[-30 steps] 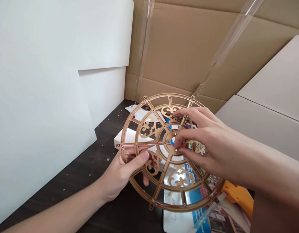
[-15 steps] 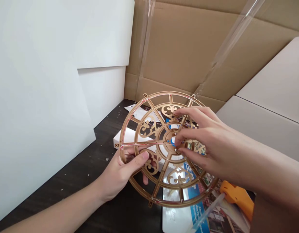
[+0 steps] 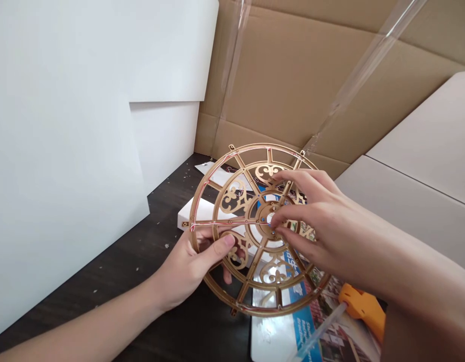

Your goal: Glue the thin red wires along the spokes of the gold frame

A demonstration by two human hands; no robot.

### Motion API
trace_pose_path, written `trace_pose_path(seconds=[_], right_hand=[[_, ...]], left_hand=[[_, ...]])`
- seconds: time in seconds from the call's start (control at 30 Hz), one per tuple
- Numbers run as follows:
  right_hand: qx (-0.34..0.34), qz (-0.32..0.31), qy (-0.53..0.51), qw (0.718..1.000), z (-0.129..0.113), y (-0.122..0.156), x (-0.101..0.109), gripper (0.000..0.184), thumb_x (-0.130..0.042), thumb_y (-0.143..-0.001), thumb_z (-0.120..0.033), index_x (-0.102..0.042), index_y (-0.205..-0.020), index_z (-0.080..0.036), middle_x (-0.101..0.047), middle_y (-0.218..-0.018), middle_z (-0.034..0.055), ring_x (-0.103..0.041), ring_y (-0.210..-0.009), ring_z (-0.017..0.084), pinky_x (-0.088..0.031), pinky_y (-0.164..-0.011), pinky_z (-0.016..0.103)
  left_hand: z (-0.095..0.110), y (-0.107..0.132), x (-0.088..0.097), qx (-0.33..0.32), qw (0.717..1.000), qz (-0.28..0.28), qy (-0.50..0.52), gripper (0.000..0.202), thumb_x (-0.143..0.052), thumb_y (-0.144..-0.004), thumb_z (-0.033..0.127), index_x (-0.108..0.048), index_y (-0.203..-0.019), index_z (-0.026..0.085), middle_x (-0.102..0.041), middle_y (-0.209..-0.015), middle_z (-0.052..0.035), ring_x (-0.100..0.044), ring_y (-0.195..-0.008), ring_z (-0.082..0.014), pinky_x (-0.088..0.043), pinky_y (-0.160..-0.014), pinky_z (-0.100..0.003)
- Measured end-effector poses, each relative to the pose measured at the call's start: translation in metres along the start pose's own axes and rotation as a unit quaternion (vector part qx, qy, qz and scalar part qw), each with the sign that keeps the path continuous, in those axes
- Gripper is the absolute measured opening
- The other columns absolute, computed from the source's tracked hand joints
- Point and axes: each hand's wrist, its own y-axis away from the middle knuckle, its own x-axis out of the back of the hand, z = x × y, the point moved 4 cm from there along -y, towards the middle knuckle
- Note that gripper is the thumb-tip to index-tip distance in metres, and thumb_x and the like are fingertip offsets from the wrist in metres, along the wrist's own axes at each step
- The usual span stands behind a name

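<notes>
A gold-coloured round openwork frame [image 3: 232, 221], like a wheel with spokes and scrollwork, is held up above the dark table. My left hand [image 3: 192, 271] grips its left side, thumb on the near face and fingers behind. Thin red and white wires run along the rim and the left spoke toward the hub. At the hub, my right hand [image 3: 319, 216] has its thumb and index finger pinched close together, other fingers resting higher on the frame. What sits between those fingertips is hidden; a bit of blue and white shows beside them.
Below the frame lie a glossy printed board [image 3: 272, 334] and an orange hot glue gun [image 3: 363, 309] with a translucent glue stick. A white box [image 3: 197, 208] is behind the frame. Taped cardboard [image 3: 293, 75] stands at the back, white panels [image 3: 66, 125] at left, pale boxes [image 3: 417, 176] at right.
The view has shifted slightly, and the frame sits a little further right in it. Both hands keep nearly the same hold, with the right fingertips still at the hub.
</notes>
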Motion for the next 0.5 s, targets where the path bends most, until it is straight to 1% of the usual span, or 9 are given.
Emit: trace_pose_path(seconds=[0.1,0.23,0.37,0.5], right_hand=[[0.000,0.002,0.011,1.000,-0.0029,-0.0031,-0.0007,0.027,-0.053,-0.096,-0.019,-0.074,-0.080,-0.022,-0.049,-0.138,0.0130,-0.048,-0.124,0.037,-0.050,-0.099,0.061],[0.009,0.002,0.035,0.999,-0.0062,-0.0065,-0.0008,0.025,-0.056,-0.094,-0.016,-0.075,-0.079,-0.022,-0.052,-0.131,0.0149,-0.050,-0.117,0.037,-0.053,-0.092,0.059],[0.022,0.003,0.051,0.998,-0.0075,-0.0075,-0.0019,0.024,-0.057,-0.092,-0.015,-0.074,-0.076,-0.020,-0.053,-0.128,0.0184,-0.051,-0.115,0.039,-0.055,-0.085,0.059],[0.025,0.001,0.074,0.997,-0.0075,-0.0069,-0.0022,0.020,-0.060,-0.088,-0.012,-0.075,-0.076,-0.019,-0.054,-0.128,0.0181,-0.055,-0.111,0.038,-0.057,-0.075,0.052]], left_hand=[[-0.0001,-0.0005,0.0005,-0.005,1.000,-0.002,-0.005,0.022,-0.067,-0.096,0.031,-0.080,-0.111,0.022,-0.069,-0.083,-0.0043,-0.063,-0.071,-0.0125,-0.060,-0.051,-0.018],[0.0002,-0.0013,0.0010,-0.007,1.000,-0.014,-0.019,0.021,-0.067,-0.096,0.032,-0.080,-0.109,0.022,-0.069,-0.084,-0.0040,-0.063,-0.074,-0.0128,-0.060,-0.053,-0.018],[0.0012,-0.0010,0.0011,-0.008,0.999,-0.016,-0.029,0.021,-0.066,-0.097,0.033,-0.080,-0.107,0.020,-0.067,-0.084,-0.0037,-0.062,-0.070,-0.0119,-0.060,-0.053,-0.018],[0.0020,-0.0004,0.0005,-0.009,1.000,-0.005,-0.026,0.019,-0.067,-0.096,0.031,-0.079,-0.105,0.019,-0.068,-0.083,-0.0040,-0.062,-0.070,-0.0124,-0.060,-0.051,-0.019]])
